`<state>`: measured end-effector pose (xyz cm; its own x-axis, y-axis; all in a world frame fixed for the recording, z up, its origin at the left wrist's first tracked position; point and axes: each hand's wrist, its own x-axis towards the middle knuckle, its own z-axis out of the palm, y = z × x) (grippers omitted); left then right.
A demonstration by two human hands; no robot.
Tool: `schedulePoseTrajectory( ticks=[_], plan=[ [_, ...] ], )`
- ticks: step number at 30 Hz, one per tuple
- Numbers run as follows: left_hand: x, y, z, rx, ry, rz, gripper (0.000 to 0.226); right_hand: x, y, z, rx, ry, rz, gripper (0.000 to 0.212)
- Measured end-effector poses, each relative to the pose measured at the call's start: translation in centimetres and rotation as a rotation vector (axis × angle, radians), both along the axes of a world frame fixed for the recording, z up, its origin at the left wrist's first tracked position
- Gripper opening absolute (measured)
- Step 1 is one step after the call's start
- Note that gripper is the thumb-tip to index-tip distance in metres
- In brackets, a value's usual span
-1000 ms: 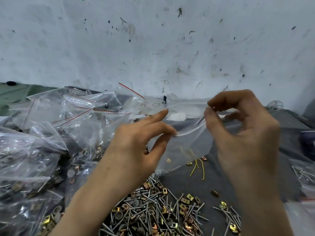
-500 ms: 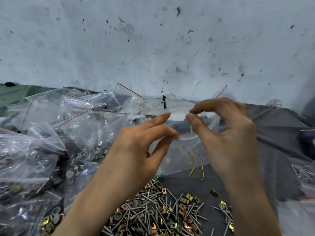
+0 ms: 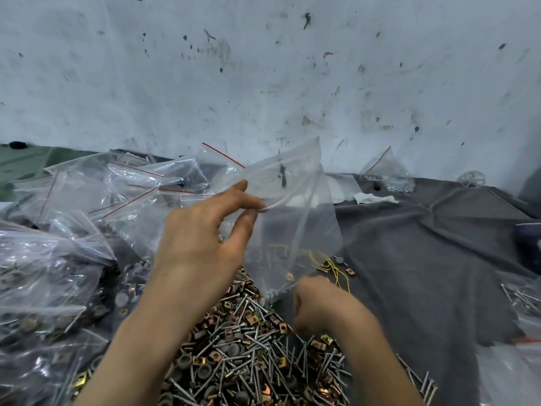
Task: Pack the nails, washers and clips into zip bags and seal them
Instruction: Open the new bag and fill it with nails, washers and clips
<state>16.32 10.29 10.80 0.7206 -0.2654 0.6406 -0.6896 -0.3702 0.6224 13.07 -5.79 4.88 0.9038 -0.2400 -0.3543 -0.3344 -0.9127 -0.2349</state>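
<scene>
In the head view, the left hand [image 3: 202, 238] pinches the top edge of a clear plastic zip bag [image 3: 295, 230], which hangs above the near heap of silver nails, grey washers and brass clips [image 3: 248, 347] on a grey cloth [image 3: 424, 259]. The blurred right hand [image 3: 319, 306] sits low at the heap's right side with its fingers curled under, and whether it grips anything cannot be told.

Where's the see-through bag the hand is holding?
The bag hangs in the middle of the head view, pinched by the left hand, above the nail pile and the right hand.
</scene>
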Motion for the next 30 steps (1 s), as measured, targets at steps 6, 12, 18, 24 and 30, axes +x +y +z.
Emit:
schedulePoseTrajectory(
  ticks=[6,12,18,24,30],
  plan=[
    [0.0,0.1,-0.1,0.013,-0.029,-0.012,0.022,1.9,0.6,-3.3,-0.065,0.051,0.052,0.009],
    [-0.4,0.1,0.1,-0.005,-0.099,-0.103,0.023,-0.1,-1.1,0.8,0.189,-0.148,0.125,0.004],
    [-1.2,-0.7,0.1,0.051,-0.175,-0.204,0.014,-5.8,-1.9,7.7,0.808,-1.046,0.219,0.007],
    [-1.9,-1.1,-0.1,0.146,-0.227,-0.272,0.017,-5.8,-1.9,8.0,0.114,-1.354,0.062,0.005],
    [-1.4,-1.0,-0.1,0.058,-0.205,-0.218,0.012,-5.7,-2.8,7.8,0.276,-1.505,-0.096,0.008]
  ],
)
